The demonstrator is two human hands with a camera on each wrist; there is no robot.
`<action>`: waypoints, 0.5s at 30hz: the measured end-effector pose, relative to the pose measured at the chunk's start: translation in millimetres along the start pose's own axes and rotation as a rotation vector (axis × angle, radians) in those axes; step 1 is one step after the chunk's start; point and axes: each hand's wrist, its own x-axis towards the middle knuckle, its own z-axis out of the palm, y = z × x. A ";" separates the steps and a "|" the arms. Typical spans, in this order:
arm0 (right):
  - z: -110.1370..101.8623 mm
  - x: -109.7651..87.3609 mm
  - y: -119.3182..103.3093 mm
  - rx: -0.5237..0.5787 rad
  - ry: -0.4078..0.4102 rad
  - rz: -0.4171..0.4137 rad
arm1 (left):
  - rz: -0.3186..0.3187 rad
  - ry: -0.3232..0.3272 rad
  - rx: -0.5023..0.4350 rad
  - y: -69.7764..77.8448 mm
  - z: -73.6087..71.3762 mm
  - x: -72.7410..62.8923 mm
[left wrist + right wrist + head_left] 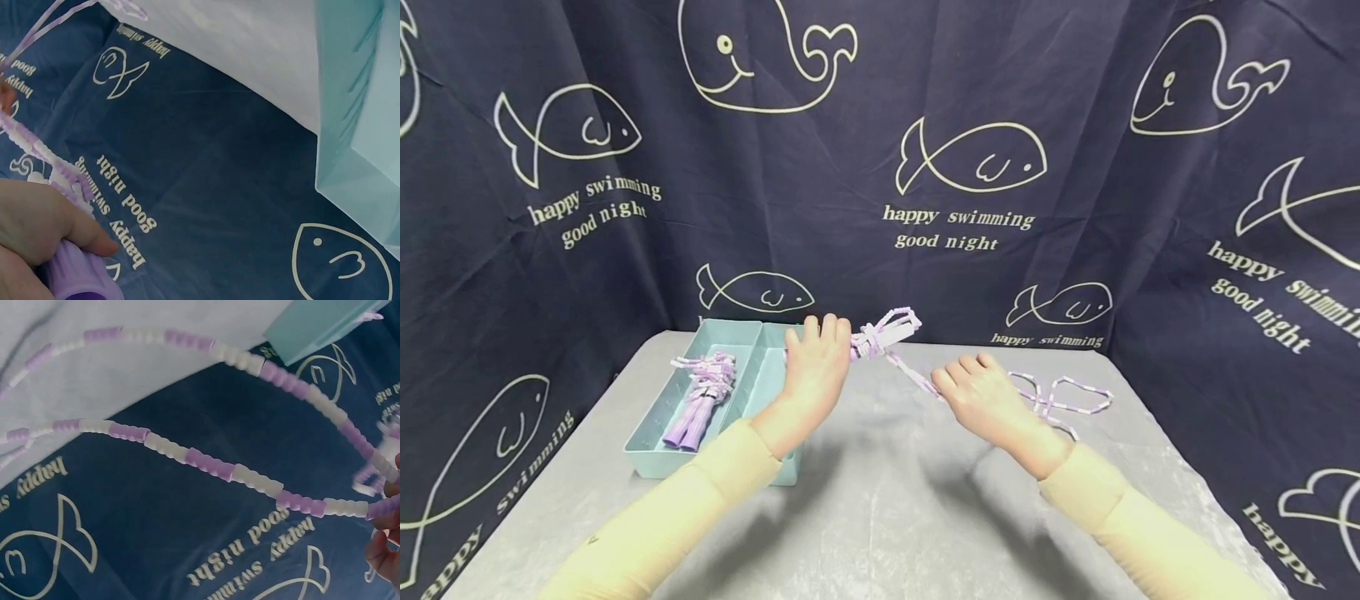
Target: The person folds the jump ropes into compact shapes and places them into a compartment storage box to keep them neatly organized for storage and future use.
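My left hand grips a purple-and-white beaded jump rope by its gathered handles, above the table beside the tray. In the left wrist view a purple handle shows under the thumb, its hollow end toward the camera. Loops of the beaded cord bunch up beyond the fingers. My right hand pinches strands of the same rope, pulled out to the right of the bundle. From there two beaded lengths trail away in the right wrist view, and their loops lie on the table's right side.
A divided light-blue tray stands at the left of the grey table. Its left compartment holds another bundled purple-and-white jump rope, handles toward me. Dark blue curtains with fish drawings enclose the back and sides.
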 end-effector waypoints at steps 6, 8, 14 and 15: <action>-14.6 24.9 4.8 -0.020 0.176 -0.050 | 0.086 -0.043 -0.004 8.9 5.3 -2.5; -20.5 34.2 7.9 -0.026 0.222 -0.056 | 0.135 -0.048 0.001 12.6 6.3 -3.5; -33.9 53.7 17.7 -0.038 0.263 -0.067 | 0.304 -0.021 0.025 23.1 3.4 -6.1; -34.7 55.5 19.2 -0.043 0.263 -0.069 | 0.330 -0.018 0.029 24.5 2.1 -6.7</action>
